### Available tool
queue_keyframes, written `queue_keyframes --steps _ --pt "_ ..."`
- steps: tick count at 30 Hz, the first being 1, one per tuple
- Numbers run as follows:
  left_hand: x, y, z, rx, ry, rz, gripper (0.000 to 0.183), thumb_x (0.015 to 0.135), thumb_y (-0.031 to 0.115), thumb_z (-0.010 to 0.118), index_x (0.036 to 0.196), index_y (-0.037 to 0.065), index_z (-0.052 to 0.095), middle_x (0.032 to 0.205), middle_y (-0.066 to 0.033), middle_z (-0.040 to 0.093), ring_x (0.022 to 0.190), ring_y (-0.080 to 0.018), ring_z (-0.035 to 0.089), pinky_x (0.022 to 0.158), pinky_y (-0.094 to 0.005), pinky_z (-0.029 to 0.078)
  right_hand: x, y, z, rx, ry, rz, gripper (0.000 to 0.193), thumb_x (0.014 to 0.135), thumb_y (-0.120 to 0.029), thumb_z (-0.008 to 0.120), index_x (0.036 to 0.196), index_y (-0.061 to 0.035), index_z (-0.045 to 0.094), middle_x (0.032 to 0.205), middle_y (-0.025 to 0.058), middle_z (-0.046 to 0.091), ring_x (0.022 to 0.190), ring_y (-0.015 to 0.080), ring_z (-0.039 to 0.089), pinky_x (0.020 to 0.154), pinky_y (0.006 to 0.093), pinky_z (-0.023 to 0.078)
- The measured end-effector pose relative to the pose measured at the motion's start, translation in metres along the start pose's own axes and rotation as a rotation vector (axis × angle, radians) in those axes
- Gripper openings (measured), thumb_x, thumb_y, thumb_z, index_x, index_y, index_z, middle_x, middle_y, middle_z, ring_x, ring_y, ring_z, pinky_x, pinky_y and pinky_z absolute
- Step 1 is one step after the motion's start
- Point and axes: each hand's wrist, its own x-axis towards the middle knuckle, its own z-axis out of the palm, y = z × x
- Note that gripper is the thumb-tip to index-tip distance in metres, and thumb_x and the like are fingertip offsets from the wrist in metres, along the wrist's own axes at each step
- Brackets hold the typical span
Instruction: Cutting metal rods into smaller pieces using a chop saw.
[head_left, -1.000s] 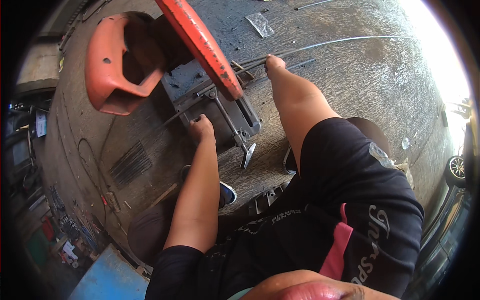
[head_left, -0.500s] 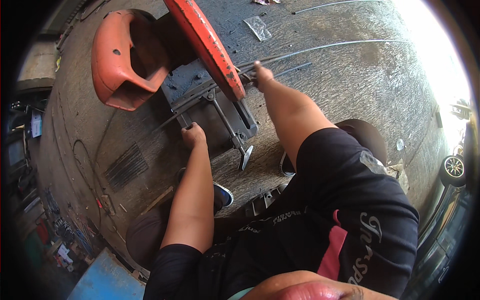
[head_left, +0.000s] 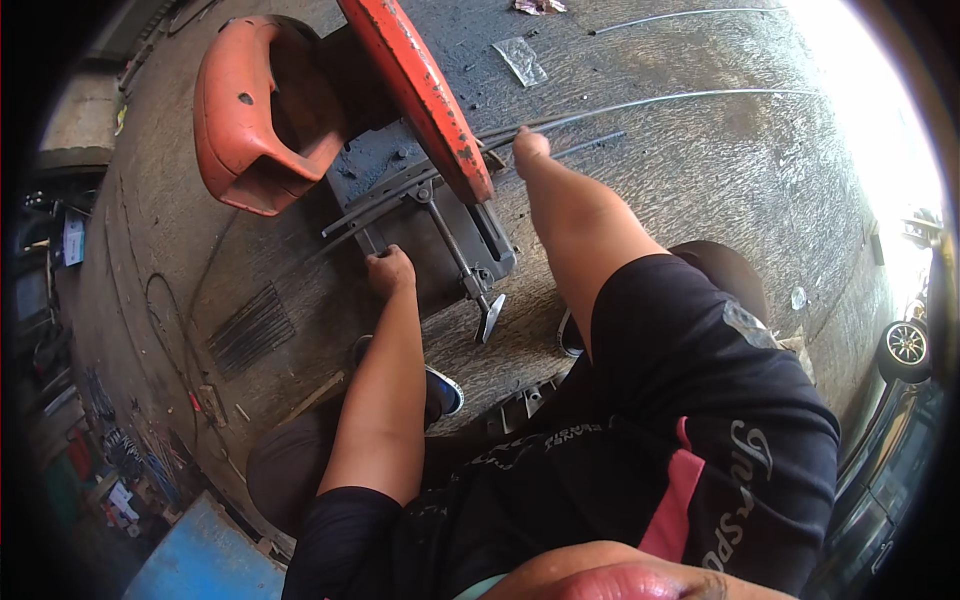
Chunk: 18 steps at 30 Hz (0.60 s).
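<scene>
An orange-red cut-off saw (head_left: 230,110) with a chipped blade guard (head_left: 430,100) stands in front of me on a dark metal base (head_left: 430,265). My left hand (head_left: 391,270) is closed at the base's left edge, by a narrow metal strip (head_left: 370,240); what its fingers grip is hidden. Beyond the guard, my right hand (head_left: 531,147) closes around a long thin metal rod (head_left: 640,104), fingertips partly hidden. Rod ends stick out left of the saw's vise (head_left: 385,197). A clamp screw with a flat handle (head_left: 489,318) points toward me.
Several short cut rods (head_left: 252,325) lie in a row on the floor at left, near a dark cable (head_left: 165,300). Another short rod (head_left: 595,143) lies right of the saw. A clear plastic bag (head_left: 520,63) is farther off. A blue panel (head_left: 205,555) stands lower left.
A rod end now sticks out farther left past the vise. My right hand has shifted slightly and its fingers are closer together. My left hand stays at the base's edge.
</scene>
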Motion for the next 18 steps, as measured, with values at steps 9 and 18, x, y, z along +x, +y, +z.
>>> queue_keyframes --steps 9,18 --pt "0.002 -0.004 0.004 -0.018 0.061 0.028 0.041 0.075 0.029 0.059 0.097 -0.006 0.058 0.098 -0.0265 0.062 0.093 -0.0400 0.060 0.083 -0.0443 0.047 -0.027 -0.009 0.018 0.342 -0.158 0.100 0.052 0.090 -0.046 0.046 0.095 0.0044 0.060 0.087 0.0213 0.063 0.076 0.0322 0.062 0.069 0.0418 0.049" --pt "0.002 0.001 0.002 -0.009 0.027 -0.004 0.042 0.078 0.029 0.058 0.101 -0.006 0.057 0.098 -0.0252 0.063 0.093 -0.0390 0.061 0.083 -0.0436 0.048 0.059 0.024 0.018 0.474 0.149 0.182 0.043 0.089 -0.039 0.051 0.085 0.0033 0.061 0.069 0.0162 0.062 0.060 0.0269 0.060 0.053 0.0381 0.045"
